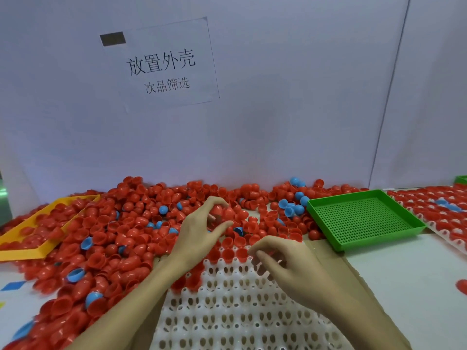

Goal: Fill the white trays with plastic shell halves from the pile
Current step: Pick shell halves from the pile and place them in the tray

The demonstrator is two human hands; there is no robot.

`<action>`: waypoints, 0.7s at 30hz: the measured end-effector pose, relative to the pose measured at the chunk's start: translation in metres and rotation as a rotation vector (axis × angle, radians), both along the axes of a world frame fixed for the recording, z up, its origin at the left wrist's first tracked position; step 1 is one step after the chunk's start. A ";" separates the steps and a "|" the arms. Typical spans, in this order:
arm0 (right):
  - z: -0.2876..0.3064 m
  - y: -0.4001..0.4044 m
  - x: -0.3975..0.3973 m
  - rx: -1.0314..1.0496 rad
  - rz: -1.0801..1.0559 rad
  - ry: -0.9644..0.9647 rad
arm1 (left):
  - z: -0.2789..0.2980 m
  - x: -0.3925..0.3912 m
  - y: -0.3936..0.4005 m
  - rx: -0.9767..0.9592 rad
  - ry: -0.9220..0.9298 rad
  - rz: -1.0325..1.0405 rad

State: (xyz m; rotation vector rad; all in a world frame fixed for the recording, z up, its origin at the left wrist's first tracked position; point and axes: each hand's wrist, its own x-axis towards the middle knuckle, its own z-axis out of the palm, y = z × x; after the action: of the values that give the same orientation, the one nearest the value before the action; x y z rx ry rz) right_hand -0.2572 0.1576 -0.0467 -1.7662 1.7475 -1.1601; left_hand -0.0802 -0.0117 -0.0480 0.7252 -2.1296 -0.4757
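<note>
A white tray (227, 311) with rows of round sockets lies in front of me. A few red shell halves (228, 253) sit in its far row and left corner. Behind it and to the left spreads a big pile of shell halves (113, 223), mostly red with some blue. My left hand (199, 233) reaches into the pile, thumb and fingers curled around a red shell half (222, 212). My right hand (285, 266) hovers over the tray's far right corner, fingers pinched, with a bit of red shell (272, 253) showing between them.
An empty green perforated tray (364, 218) stands at the right. Beyond it lies another white tray (439, 205) filled with red shells. A yellow tray (38, 223), half buried in shells, is at the left. A white wall with a paper sign (164, 66) closes off the back.
</note>
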 end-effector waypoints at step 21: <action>0.008 0.003 0.009 0.090 0.172 -0.382 | -0.025 0.039 0.101 0.272 0.220 -0.102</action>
State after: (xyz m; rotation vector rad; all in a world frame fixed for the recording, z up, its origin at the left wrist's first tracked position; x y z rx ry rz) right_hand -0.2479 0.1602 -0.0391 -1.4909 1.3747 -1.2287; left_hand -0.0417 0.0897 -0.0729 0.6802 -1.9217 -0.8722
